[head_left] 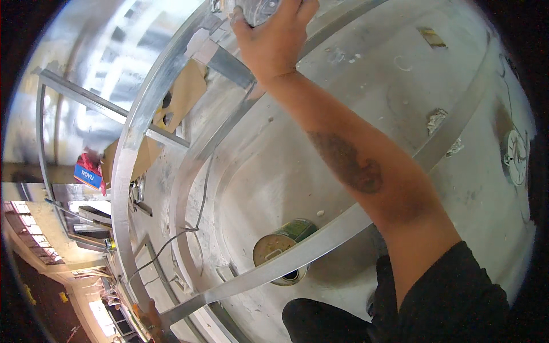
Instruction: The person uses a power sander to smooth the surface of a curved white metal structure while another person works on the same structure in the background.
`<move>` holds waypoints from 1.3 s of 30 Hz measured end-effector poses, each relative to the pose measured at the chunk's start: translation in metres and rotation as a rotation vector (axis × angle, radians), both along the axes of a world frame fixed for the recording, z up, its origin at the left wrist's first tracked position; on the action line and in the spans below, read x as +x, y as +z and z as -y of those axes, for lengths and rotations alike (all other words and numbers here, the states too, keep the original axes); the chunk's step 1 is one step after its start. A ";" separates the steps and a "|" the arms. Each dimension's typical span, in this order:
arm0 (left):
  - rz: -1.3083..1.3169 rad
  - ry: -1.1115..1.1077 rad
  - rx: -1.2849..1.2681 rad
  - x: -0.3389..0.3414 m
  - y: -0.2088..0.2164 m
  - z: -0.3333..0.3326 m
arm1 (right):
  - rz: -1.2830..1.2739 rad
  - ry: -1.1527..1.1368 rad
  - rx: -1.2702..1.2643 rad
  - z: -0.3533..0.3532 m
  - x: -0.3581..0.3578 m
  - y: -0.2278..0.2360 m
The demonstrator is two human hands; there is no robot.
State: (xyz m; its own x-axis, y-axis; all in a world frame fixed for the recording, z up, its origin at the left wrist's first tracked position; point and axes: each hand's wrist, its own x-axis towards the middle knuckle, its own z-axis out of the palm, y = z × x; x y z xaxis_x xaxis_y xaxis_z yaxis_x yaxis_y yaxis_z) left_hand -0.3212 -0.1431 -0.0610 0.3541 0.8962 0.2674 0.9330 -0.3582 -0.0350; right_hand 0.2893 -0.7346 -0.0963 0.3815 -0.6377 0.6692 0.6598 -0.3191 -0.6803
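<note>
A large curved metal frame [123, 171] of pale, flat-sided tubing spans the view, with straight crosspieces joining its bends. My right arm reaches up from the lower right. At the top, my right hand [274, 48] is closed round a partly clear, shiny object [260, 10], cut off by the picture's edge, so its kind does not show. That hand is beside the frame's upper bend and a short crosspiece [229, 66]. Low on the left, my left hand [150, 321] is partly visible and dim, its fingers round the frame's tubing.
A paint-smeared can [277, 251] lies behind the frame's lower bar. Cardboard [186, 94] and a grey cable [205, 194] are at the left. A blue-and-red packet [88, 174] is farther left. Crumpled scraps [437, 120] and a round white object [514, 157] are on the right.
</note>
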 end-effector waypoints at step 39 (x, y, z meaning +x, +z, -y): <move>0.063 -0.086 0.047 0.006 0.009 0.016 | -0.004 0.172 -0.380 0.011 -0.014 -0.027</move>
